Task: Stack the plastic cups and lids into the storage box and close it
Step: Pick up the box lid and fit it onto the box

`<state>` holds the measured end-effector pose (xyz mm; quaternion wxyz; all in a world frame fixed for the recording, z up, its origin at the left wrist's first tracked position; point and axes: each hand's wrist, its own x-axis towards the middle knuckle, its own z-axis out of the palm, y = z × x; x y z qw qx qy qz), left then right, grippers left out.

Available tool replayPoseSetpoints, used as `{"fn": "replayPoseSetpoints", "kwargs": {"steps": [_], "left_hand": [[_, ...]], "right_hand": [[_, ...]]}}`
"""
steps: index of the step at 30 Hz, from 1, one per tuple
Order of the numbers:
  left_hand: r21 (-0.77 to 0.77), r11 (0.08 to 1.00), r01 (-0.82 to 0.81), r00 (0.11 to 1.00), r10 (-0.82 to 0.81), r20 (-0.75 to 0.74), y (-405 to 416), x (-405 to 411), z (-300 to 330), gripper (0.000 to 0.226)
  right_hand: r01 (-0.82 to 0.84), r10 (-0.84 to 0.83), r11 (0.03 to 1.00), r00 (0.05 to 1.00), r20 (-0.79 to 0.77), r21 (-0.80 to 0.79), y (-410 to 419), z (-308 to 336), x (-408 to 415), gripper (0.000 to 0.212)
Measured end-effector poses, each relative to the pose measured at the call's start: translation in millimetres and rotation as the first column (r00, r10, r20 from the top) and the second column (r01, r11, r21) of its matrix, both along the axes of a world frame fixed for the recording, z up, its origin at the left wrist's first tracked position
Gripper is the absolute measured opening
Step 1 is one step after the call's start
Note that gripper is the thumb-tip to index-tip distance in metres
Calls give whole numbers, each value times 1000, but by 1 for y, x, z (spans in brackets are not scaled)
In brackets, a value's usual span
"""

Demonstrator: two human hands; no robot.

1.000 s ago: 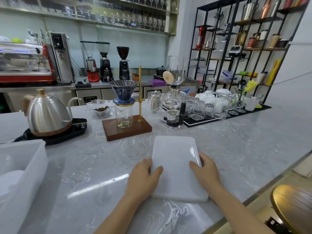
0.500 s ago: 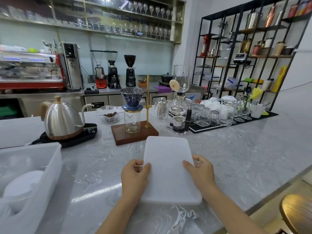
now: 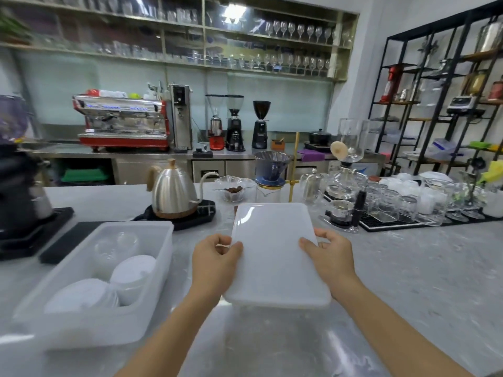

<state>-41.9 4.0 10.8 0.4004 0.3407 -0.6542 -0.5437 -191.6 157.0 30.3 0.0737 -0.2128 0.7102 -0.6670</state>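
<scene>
The box lid (image 3: 275, 254), a white plastic panel, is held above the marble counter (image 3: 408, 281), just right of the open storage box (image 3: 89, 322). The left hand (image 3: 215, 263) and right hand (image 3: 329, 257) grip its long edges, thumbs on top. Stacked cups and lids (image 3: 130, 273) lie inside the box. Risk: a skewed lid may catch on the rim and fail to seat.

Both hands, left (image 3: 215, 261) and right (image 3: 330, 255), extended forward, fingers curled.
</scene>
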Motion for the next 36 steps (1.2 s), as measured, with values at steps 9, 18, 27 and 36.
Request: {"fn": "replayPoseSetpoints", "kwargs": {"steps": [9, 18, 27, 36], "left_hand": [[-88, 988, -124, 992, 124, -6, -51, 64, 30, 11], [-26, 969, -247, 969, 248, 14, -106, 140, 50, 10], [15, 951, -309, 946, 306, 104, -156, 218, 43, 7], [41, 943, -329, 932, 318, 173, -174, 229, -1, 14]], "right_hand": [[-164, 165, 986, 983, 83, -22, -68, 22, 43, 13], [-320, 320, 944, 947, 8, 86, -126, 31, 100, 7], [-440, 440, 891, 897, 24, 113, -185, 3, 167, 33], [-471, 491, 840, 871, -9, 270, -199, -20, 181, 45]]}}
